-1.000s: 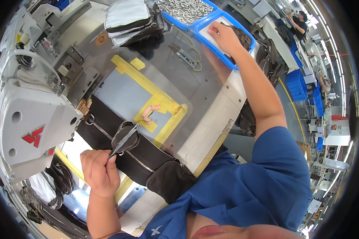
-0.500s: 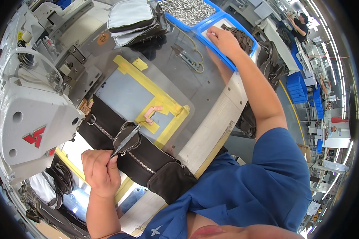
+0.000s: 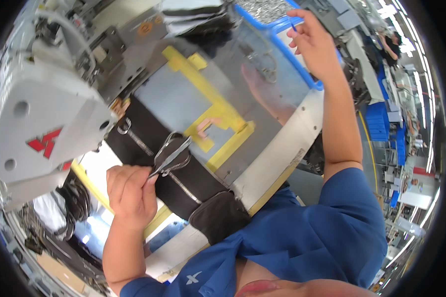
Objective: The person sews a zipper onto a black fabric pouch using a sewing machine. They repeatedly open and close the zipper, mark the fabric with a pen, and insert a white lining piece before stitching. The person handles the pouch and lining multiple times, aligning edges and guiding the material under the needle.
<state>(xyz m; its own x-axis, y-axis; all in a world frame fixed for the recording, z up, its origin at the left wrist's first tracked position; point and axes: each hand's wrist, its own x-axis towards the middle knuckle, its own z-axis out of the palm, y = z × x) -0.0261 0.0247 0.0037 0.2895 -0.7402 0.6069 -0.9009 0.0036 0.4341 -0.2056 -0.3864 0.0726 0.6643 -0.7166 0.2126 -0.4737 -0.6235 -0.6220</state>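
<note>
A long black fabric bag panel (image 3: 156, 156) with a metal zipper (image 3: 183, 188) and a ring near its far end lies aslant, beside the sewing machine head. My left hand (image 3: 132, 195) is closed, thumb against fingers, on the tip of a grey-edged dark flap (image 3: 171, 161) that stands up from the panel's middle. Over the blue tray (image 3: 309, 79) at the far right, my right hand (image 3: 317, 47) is raised with bent fingers. A thin blue sliver (image 3: 292, 24) shows at its fingertips; what it is I cannot make out. The near end of the panel is a rounded black end piece (image 3: 220, 213).
The white sewing machine head (image 3: 54, 119) stands close on the left. Yellow tape (image 3: 208, 89) frames a plate on the table, with a pink scrap (image 3: 204, 127) on it. Snips (image 3: 255, 57) lie near the tray. Stacked fabric pieces (image 3: 195, 17) and metal parts (image 3: 265, 9) are at the back.
My view has shifted, so the scene sits further right. My right hand has lifted a little, its fingers no longer bunched together. My left hand keeps its grip on the flap.
</note>
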